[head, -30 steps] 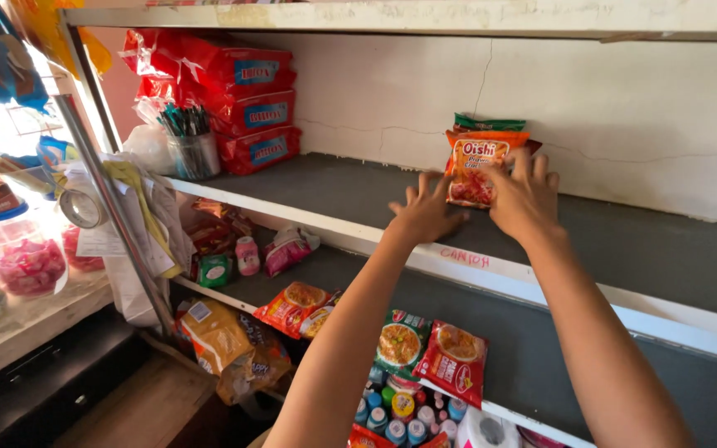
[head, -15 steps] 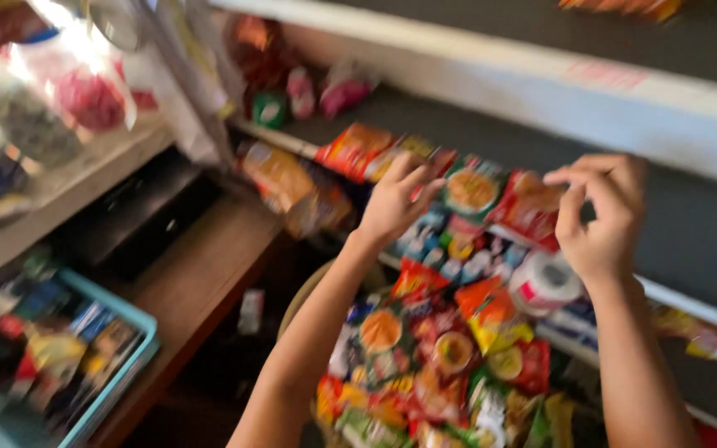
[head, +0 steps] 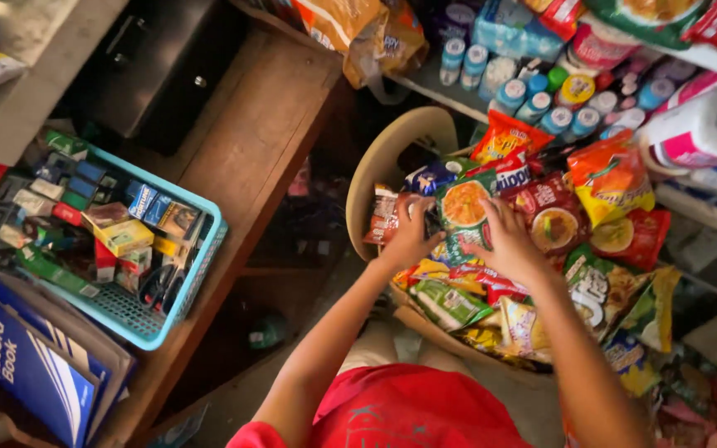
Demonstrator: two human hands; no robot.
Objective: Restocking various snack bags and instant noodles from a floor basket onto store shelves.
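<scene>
Head view: you are looking straight down past your red shirt (head: 408,411) onto a wooden counter (head: 246,158) off to the left of your hands and a heap of snack and noodle packets (head: 541,249) piled on a pale plastic chair (head: 387,153) directly under them. Further left of your left hand, across the counter, sits a turquoise basket (head: 178,303) full of small boxes, with a blue book (head: 22,369) beyond it. Up past your right hand a roll of paper (head: 703,124) lies on a shelf, with a row of small blue-capped bottles (head: 533,91) beside it.

The green noodle packet (head: 462,211) lies on top of the heap, between your two hands. Your left hand (head: 408,236) rests on its left edge with fingers bent over it; your right hand (head: 508,241) lies flat on its right side, fingers spread and pressing down. Neither looks closed around it yet; whether the thumbs have tucked underneath is hidden.

It should be light, with a thin, slick, crinkly wrapper and a brittle block inside, so squeezing hard may crack it. Hold it by the two short edges, where your hands already are. The neighbouring packets are loose and likely to slide.
</scene>
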